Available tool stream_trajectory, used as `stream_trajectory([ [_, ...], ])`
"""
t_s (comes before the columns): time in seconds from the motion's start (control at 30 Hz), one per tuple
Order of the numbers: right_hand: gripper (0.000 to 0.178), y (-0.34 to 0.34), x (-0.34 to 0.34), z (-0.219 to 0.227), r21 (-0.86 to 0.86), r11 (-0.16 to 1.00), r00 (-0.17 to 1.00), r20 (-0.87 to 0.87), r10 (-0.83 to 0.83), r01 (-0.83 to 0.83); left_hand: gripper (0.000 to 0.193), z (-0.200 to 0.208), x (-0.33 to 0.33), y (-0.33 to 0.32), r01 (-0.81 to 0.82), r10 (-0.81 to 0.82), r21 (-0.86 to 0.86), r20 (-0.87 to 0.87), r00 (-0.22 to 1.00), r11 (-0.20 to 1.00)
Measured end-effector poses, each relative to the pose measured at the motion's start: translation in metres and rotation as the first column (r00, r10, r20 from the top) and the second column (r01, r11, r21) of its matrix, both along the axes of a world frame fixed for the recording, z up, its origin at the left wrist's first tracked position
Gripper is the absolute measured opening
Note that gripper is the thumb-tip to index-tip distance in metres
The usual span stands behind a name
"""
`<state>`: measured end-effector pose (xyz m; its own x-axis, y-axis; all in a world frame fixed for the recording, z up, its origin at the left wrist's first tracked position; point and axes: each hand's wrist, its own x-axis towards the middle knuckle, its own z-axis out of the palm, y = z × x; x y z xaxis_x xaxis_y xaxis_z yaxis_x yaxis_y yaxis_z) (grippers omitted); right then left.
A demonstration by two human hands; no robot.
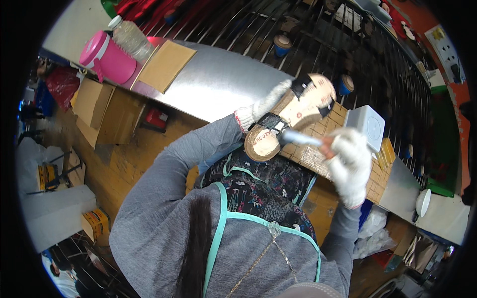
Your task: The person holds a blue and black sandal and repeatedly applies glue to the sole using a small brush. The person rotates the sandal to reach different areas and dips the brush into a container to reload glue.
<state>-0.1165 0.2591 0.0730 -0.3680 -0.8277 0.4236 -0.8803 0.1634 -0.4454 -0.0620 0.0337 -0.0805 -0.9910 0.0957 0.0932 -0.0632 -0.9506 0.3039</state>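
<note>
My left hand (pixel 268 102), in a white knit glove, grips a sandal (pixel 301 107) from its far left side. The sandal's cream underside faces me, with black straps folded over its edges and red marks on it. My right hand (pixel 348 161), gloved in white with bare fingertips showing, is closed on a brush (pixel 300 139) with a pale blue handle. The brush is smeared by motion. Its dark tip is at the sandal's near right edge; whether it touches cannot be made out. Below the hands lies a tan board (pixel 323 130) with grid lines.
A white box-shaped device (pixel 366 126) stands right of the board. Beyond the metal worktop (pixel 218 79) runs a barred rack or conveyor (pixel 238 30) carrying blue-and-tan pieces (pixel 282 44). At left are a pink jug (pixel 112 59), a clear bottle (pixel 130 38) and a cardboard sheet (pixel 166 64).
</note>
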Motion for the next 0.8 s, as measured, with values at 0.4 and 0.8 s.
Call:
stream_trajectory([
  [0.4,0.011,-0.034,-0.036,-0.032,-0.338,0.81,0.79,-0.236,-0.566,0.479,0.08,0.027,0.027,-0.02,-0.083,0.138,-0.405,0.108,0.985,0.911],
  [0.8,0.019,-0.048,0.001,-0.045,-0.21,0.937,0.781,0.617,-0.095,0.28,0.077,0.007,0.032,-0.063,-0.294,0.345,-0.2,0.305,0.888,0.935],
])
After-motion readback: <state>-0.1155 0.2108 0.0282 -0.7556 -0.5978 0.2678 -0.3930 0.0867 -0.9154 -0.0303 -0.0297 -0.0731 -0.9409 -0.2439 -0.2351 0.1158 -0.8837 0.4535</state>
